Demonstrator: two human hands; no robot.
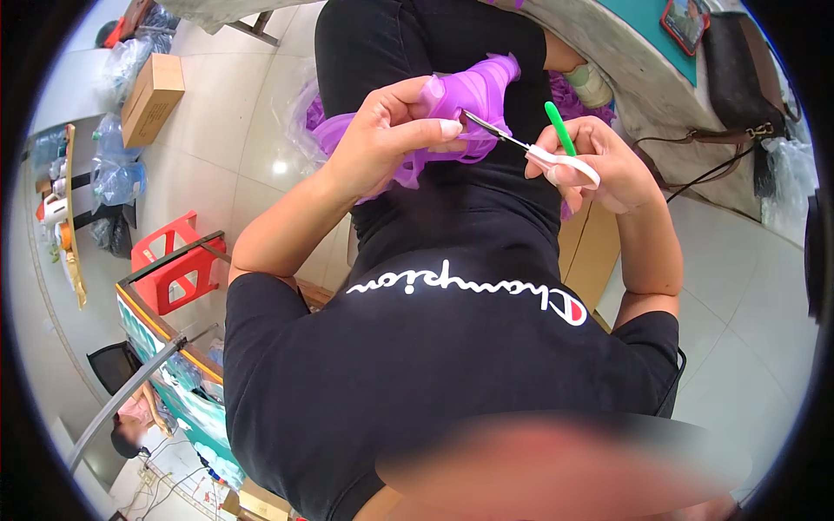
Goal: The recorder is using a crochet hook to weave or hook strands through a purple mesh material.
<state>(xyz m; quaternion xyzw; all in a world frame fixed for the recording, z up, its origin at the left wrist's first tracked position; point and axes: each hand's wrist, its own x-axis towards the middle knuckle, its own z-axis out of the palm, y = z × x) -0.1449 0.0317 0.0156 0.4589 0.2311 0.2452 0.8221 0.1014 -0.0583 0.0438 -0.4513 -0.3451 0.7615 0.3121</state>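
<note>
My left hand (391,128) pinches a bunch of thin, glossy purple plastic pieces (478,91) above my lap, thumb and fingers pressed together. Scissors (497,132) with dark blades and pale pink-white handles are in my right hand (599,161). Their blade tips reach the purple plastic beside my left thumb. Whether the blades are parted is hard to make out. A slim bright green stick (560,128) also pokes up from between the fingers of my right hand. Some of the purple plastic drapes over my thighs and past my left wrist.
More purple pieces (584,91) lie by my lower leg, near a draped table carrying a phone (685,24). A dark bag (745,74) hangs at its side. To the left are a red stool (178,265), a cardboard box (153,100) and another person (135,421) farther off.
</note>
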